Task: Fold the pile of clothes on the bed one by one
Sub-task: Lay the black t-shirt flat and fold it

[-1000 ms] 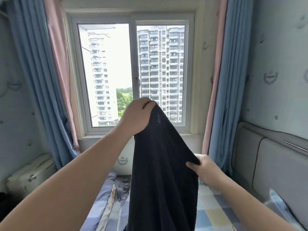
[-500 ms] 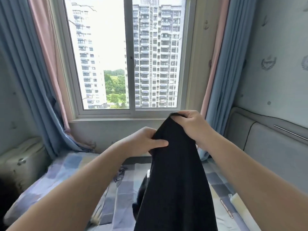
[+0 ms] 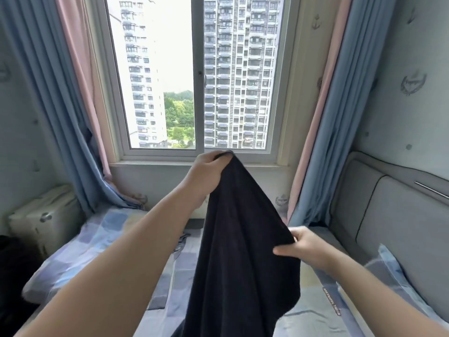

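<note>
Holding a black garment point(image 3: 243, 259) up over the bed point(image 3: 102, 239) with both hands, letting it hang free through frame centre and out of view at 6 o'clock. Pinches the garment's edge at 3 o'clock with the right hand point(image 3: 307, 246), fingers closed on a fold of the cloth. Grips the top corner at 12 o'clock with the left hand point(image 3: 206, 172), fingers curled round the bunched cloth, held higher and farther forward than the right. Shows checked blue, grey and yellow sheeting on the bed beneath, with a strip of grey cloth point(image 3: 180, 244) lying just beside the garment at 9 o'clock. Shows a pillow point(image 3: 386, 268) at 4 o'clock against the grey padded headboard point(image 3: 401, 215). Shows a cream case point(image 3: 41, 215) at 9 o'clock, beside the bed. Ends at 12 o'clock with blue curtains point(image 3: 48, 105) lined in pink on both sides of a window point(image 3: 198, 69), with tower blocks and trees beyond.
</note>
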A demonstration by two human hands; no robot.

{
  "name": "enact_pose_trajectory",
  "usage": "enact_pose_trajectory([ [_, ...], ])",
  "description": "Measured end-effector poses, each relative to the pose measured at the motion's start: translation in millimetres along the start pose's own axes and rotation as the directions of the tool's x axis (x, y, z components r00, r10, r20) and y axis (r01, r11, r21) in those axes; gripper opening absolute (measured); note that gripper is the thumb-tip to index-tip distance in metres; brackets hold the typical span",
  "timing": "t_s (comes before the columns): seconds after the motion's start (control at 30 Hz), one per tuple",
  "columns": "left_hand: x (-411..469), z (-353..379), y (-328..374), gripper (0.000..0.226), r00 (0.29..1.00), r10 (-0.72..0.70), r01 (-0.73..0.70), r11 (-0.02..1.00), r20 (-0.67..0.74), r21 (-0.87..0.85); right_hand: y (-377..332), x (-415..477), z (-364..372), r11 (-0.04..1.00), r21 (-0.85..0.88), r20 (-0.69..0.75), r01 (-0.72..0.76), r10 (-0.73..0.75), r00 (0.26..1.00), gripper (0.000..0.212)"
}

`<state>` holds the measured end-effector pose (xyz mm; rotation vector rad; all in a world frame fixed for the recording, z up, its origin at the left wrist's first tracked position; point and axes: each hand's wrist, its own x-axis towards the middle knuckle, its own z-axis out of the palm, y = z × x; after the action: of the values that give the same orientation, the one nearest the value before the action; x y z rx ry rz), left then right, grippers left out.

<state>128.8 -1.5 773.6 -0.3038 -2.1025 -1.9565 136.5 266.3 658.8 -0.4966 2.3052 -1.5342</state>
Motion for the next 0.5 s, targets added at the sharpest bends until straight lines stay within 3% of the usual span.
enact_pose_trajectory([
  [0.1, 9.7, -3.3, 2.4, 0.025, 0.978, -0.114, 0.092, 0.987, -0.172, -0.134, 16.4, -9.6, -5.0, 0.997, 0.081, -0.064, 0.007, -0.002, 0.998, 0.023],
  [0.17, 14.2, -3.7, -0.4, 0.024, 0.973, -0.091, 0.103, 0.993, -0.211, 0.050, 3.1, -10.1, -9.1, 0.991, 0.115, -0.127, 0.066, -0.052, 0.991, 0.017],
  [0.23, 12.1, -1.2, -4.8, 0.016, 0.991, -0.072, 0.099, 0.961, -0.111, 0.259, -22.7, -5.8, -10.3, 0.981, 0.133, -0.185, 0.139, -0.113, 0.976, 0.016],
  [0.3, 4.0, 7.1, -6.9, 0.043, 0.992, -0.108, 0.073, 0.912, 0.065, 0.403, -51.9, 1.0, -11.1, 0.973, 0.115, -0.216, 0.201, -0.173, 0.961, 0.021],
  [0.37, -3.4, 17.6, -8.0, 0.061, 0.953, -0.172, 0.059, 0.914, 0.251, 0.402, -76.8, 9.6, -12.6, 0.966, 0.102, -0.226, 0.238, -0.210, 0.951, 0.035],
  [0.43, -12.3, 28.0, -11.6, 0.054, 0.877, -0.250, 0.102, 0.932, 0.410, 0.348, -95.2, 17.1, -13.7, 0.963, 0.088, -0.234, 0.254, -0.228, 0.945, 0.041],
  [0.5, -18.6, 36.7, -20.4, 0.039, 0.864, -0.263, 0.105, 0.928, 0.428, 0.358, -105.0, 22.8, -16.0, 0.965, 0.062, -0.234, 0.253, -0.233, 0.944, 0.039],
])
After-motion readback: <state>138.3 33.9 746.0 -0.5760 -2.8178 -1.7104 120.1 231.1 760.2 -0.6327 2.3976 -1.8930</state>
